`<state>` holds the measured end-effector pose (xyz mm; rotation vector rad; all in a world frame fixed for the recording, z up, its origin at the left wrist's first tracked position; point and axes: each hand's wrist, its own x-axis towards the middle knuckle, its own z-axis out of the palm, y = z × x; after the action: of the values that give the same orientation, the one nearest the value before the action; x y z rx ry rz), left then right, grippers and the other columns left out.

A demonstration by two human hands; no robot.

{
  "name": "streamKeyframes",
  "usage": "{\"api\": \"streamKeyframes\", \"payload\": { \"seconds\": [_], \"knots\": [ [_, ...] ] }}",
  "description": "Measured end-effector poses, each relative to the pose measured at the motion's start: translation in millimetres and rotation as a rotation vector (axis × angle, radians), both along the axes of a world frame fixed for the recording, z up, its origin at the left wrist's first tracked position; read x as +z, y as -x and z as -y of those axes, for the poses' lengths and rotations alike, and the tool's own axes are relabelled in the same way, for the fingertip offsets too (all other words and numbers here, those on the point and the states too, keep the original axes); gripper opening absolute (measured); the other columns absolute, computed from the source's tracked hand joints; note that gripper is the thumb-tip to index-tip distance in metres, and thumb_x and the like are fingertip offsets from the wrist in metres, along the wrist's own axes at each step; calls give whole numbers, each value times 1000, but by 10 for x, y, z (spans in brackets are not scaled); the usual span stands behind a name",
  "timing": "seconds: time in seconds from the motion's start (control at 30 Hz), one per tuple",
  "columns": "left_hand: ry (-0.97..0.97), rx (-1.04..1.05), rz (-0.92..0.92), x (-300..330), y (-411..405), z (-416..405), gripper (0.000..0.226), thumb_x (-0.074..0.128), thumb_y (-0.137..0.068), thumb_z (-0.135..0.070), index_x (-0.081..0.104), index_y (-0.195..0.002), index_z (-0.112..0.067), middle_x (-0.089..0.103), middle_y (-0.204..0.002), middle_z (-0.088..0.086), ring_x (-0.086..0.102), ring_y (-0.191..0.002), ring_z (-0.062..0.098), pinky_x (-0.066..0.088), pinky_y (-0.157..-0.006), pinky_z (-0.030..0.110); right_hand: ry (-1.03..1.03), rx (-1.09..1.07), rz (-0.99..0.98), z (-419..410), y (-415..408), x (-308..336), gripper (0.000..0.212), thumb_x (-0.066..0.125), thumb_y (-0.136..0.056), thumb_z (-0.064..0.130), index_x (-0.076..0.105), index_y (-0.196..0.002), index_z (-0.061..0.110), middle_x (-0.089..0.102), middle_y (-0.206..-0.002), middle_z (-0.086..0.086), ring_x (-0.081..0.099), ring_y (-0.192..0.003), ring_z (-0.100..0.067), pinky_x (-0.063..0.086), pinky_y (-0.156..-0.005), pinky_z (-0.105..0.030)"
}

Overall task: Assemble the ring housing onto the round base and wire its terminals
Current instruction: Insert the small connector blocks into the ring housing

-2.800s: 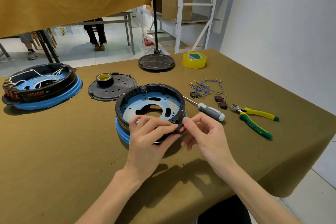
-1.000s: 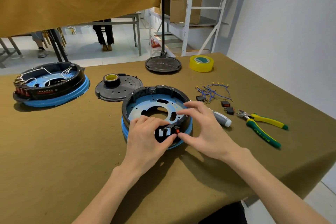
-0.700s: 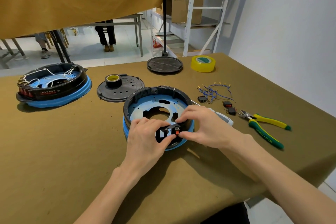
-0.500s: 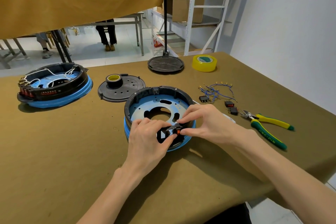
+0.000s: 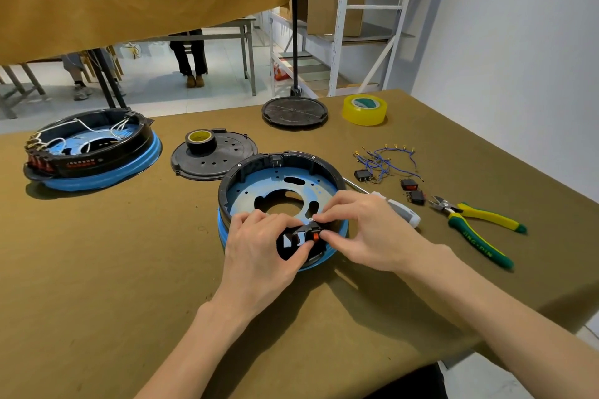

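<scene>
A black ring housing [image 5: 246, 168] sits on the round blue base [image 5: 285, 185] at the table's middle. My left hand [image 5: 262, 246] grips the housing's near wall, thumb under the switch openings. My right hand [image 5: 359, 230] pinches a small red rocker switch [image 5: 315, 235] at an opening in that wall. Loose blue wires with terminals [image 5: 385, 159] and several spare switches [image 5: 409, 185] lie to the right.
A wired black-and-blue unit [image 5: 90, 152] stands at the left. A black lid with a tape roll [image 5: 210, 155], a round stand foot [image 5: 294, 112], yellow tape [image 5: 364, 109], a screwdriver [image 5: 398, 210] and green-yellow pliers [image 5: 476, 230] lie around. The table edge runs close on the right.
My right hand brought a switch from beside the housing to the near wall and now pinches it at the opening. My left hand stayed on the wall.
</scene>
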<state>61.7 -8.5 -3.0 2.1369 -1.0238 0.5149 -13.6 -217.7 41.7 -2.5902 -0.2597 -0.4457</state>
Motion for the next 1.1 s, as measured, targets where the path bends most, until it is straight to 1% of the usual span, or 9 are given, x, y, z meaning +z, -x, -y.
{"api": "streamKeyframes", "payload": {
  "seconds": [0.07,0.2,0.27,0.37,0.63,0.83,0.9,1.0,1.1],
  "knots": [
    [-7,-14,4,5,0,-12,36,68,-86,-54,75,-104,-24,74,-94,-10,59,-86,8,29,-86,24,3,-10,23,-14,39,-41,28,75,-91,27,77,-119,24,69,-105,11,64,-97,-4,51,-85,-18],
    [1,-14,6,16,6,-17,37,74,-84,-57,75,-103,-26,74,-93,-11,58,-87,6,32,-86,27,-13,-2,30,-12,52,-21,27,75,-91,30,78,-118,24,70,-105,12,65,-96,-4,56,-83,-28],
    [13,10,13,15,17,-3,39,70,-84,-59,76,-102,-25,74,-90,-9,57,-84,7,34,-85,29,-11,-13,35,-13,42,-6,26,76,-91,31,79,-116,25,71,-103,13,66,-94,-4,56,-81,-29],
    [14,28,22,7,35,6,42,64,-85,-59,77,-103,-23,75,-89,-7,61,-84,10,37,-85,31,-14,-33,48,-40,45,-31,25,75,-90,32,79,-115,26,71,-102,13,66,-93,-5,56,-79,-29],
    [-1,43,28,-6,19,13,43,64,-86,-58,78,-104,-22,77,-92,-6,66,-87,13,38,-89,31,-14,-41,44,-42,31,-34,25,75,-91,31,79,-115,28,70,-102,13,64,-94,-5,56,-81,-30],
    [-40,50,76,-6,25,16,41,69,-85,-55,77,-101,-19,77,-92,-3,69,-86,16,44,-90,36,0,-29,55,-40,55,-41,24,75,-92,30,79,-116,26,70,-103,11,63,-94,-5,55,-81,-29],
    [-55,54,96,23,16,25,39,74,-82,-52,77,-100,-17,78,-91,-2,71,-85,17,46,-89,39,6,-32,58,-48,45,-44,24,74,-93,30,79,-116,26,69,-104,11,63,-95,-6,55,-81,-30],
    [-62,51,110,64,22,35,35,83,-77,-46,77,-97,-18,78,-89,-3,73,-83,17,47,-88,41,3,-23,35,-33,34,-70,26,71,-95,31,77,-120,26,68,-107,12,63,-99,-6,55,-85,-30],
    [-57,59,88,70,37,42,35,87,-75,-42,77,-98,-18,78,-90,-4,72,-84,16,48,-88,44,-119,3,-32,57,27,-72,27,72,-95,30,76,-121,26,67,-114,14,63,-109,-5,52,-95,-23]
  ]
}}
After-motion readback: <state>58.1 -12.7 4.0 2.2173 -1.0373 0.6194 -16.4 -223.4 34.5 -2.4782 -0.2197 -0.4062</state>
